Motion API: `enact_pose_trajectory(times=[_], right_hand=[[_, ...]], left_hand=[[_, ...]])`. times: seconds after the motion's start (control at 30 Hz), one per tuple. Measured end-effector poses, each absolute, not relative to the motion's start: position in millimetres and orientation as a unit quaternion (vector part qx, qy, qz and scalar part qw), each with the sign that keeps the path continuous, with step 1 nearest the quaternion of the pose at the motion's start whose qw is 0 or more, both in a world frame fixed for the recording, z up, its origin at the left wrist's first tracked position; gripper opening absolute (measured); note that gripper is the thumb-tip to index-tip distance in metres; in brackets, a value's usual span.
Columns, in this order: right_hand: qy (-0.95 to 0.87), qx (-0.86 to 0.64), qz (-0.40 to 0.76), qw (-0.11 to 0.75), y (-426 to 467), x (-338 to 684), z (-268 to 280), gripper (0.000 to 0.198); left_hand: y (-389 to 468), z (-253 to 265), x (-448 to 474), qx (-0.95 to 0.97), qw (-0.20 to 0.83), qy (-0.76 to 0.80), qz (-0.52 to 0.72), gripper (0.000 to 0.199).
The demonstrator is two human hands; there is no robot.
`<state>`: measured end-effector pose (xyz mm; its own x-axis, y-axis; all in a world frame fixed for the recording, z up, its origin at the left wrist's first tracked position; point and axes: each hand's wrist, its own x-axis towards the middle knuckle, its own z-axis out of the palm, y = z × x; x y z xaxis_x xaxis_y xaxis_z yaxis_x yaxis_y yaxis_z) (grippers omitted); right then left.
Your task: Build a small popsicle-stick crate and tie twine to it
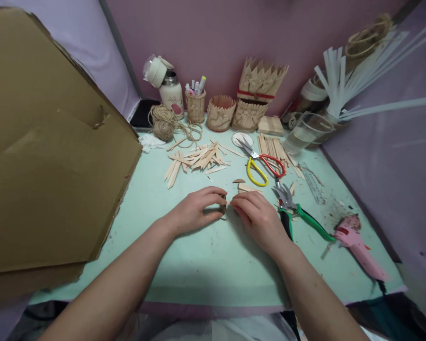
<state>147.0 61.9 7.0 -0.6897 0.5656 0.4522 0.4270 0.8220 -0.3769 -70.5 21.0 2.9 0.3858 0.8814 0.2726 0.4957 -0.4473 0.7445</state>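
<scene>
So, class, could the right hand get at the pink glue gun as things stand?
Probably yes: the green-handled cutters lie between the right hand and the pink glue gun, but a reach over them looks free.

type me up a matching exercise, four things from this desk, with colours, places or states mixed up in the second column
Column one:
1. glue gun
2. scissors
3. left hand
4. cardboard

Column two:
A. at the left edge of the picture
B. one red handle, one yellow
C. fingers around a small brown piece
D. pink

Pairs: 1-D, 2-B, 3-C, 4-A
</scene>
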Motion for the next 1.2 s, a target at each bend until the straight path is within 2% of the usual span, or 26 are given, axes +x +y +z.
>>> enact_pose_trajectory(times=[0.2, 0.43, 0.63, 0.97, 1.2], right_hand=[[-0.900, -0.279, 0.146, 0.302, 61, 149, 12, 0.016], [-0.823, -0.413, 0.115, 0.373, 62, 179, 21, 0.016], [-0.822, -0.454, 0.149, 0.309, 59, 192, 6, 0.014], [-0.841, -0.454, 0.218, 0.200, 66, 181, 2, 0.042], [-0.843, -0.461, 0.221, 0.166, 67, 169, 0, 0.042]], left_hand=[[20, 5, -70, 0.784, 0.294, 0.436, 0.331, 0.020], [20, 6, -67, 0.782, 0.293, 0.444, 0.325, 0.022], [20, 2, -65, 0.779, 0.282, 0.453, 0.330, 0.018], [22, -2, -66, 0.779, 0.275, 0.453, 0.335, 0.018], [22, -4, -66, 0.778, 0.273, 0.450, 0.343, 0.020]])
